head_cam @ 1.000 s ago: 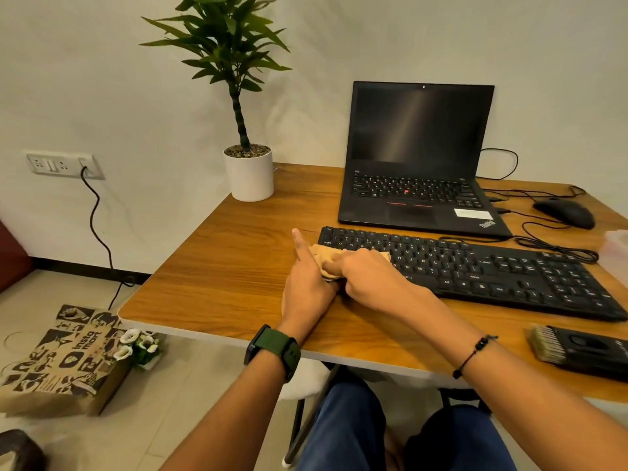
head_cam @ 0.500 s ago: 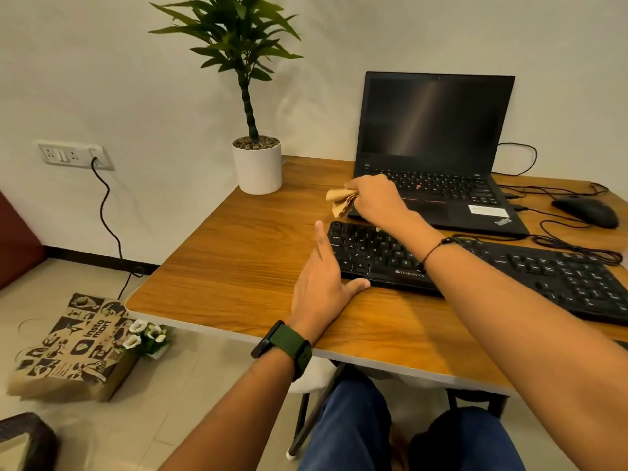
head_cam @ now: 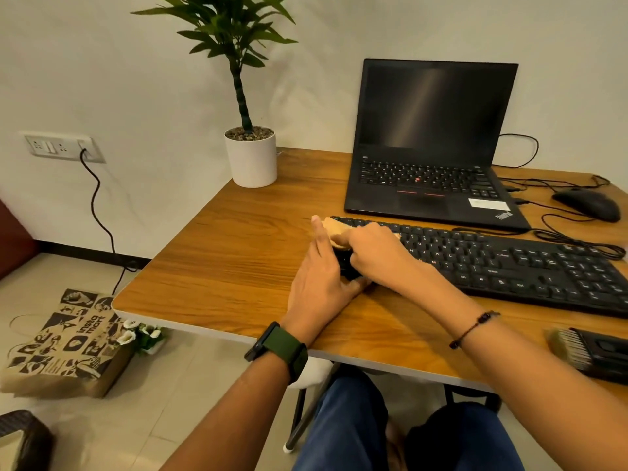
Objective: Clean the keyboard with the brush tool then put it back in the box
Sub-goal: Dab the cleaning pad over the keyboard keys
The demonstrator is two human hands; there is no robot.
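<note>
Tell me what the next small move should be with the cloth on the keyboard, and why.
Probably slide the right hand and tan cloth rightward along the keyboard. The cloth sits at the left end, the left hand braces that edge, and the remaining keys lie uncovered.

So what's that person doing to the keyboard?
A person is wiping the left end of the black keyboard with a tan cloth held under the right hand. The left hand steadies the keyboard's left edge. The brush tool lies untouched on the wooden table, near its front edge to the right.
</note>
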